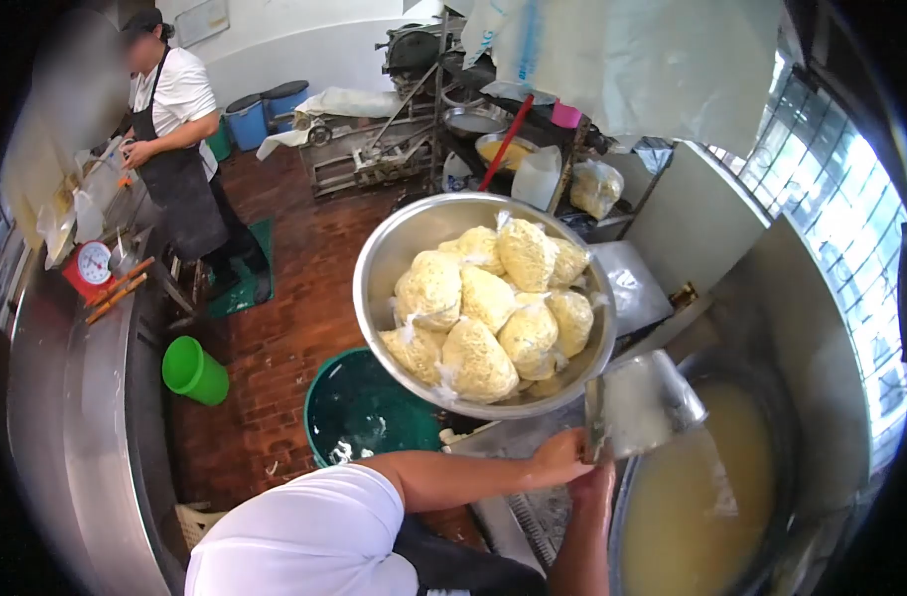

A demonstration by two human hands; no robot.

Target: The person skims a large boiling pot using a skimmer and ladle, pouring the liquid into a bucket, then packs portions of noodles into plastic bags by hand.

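A metal pot (640, 402), blurred and tilted, is held out over the rim of a large vat (622, 517) of cloudy yellowish liquid (706, 497). A thin pale stream seems to fall from its lip into the liquid. My left hand (560, 459) is closed at the near side of the pot, where its handle would be. Just below it, my right hand (594, 481) is closed at the same spot; the fingers of both are partly hidden. Beyond my hands stands a wide steel bowl (369, 298) heaped with several tied clear bags of pale yellow crumbly food (478, 358).
A dark green tub (319, 397) of water stands below the bowl. On the brick floor is a bright green bucket (195, 371). A person in a dark apron (180, 194) stands at the left counter near a red scale (94, 268). Shelves (513, 129) fill the back.
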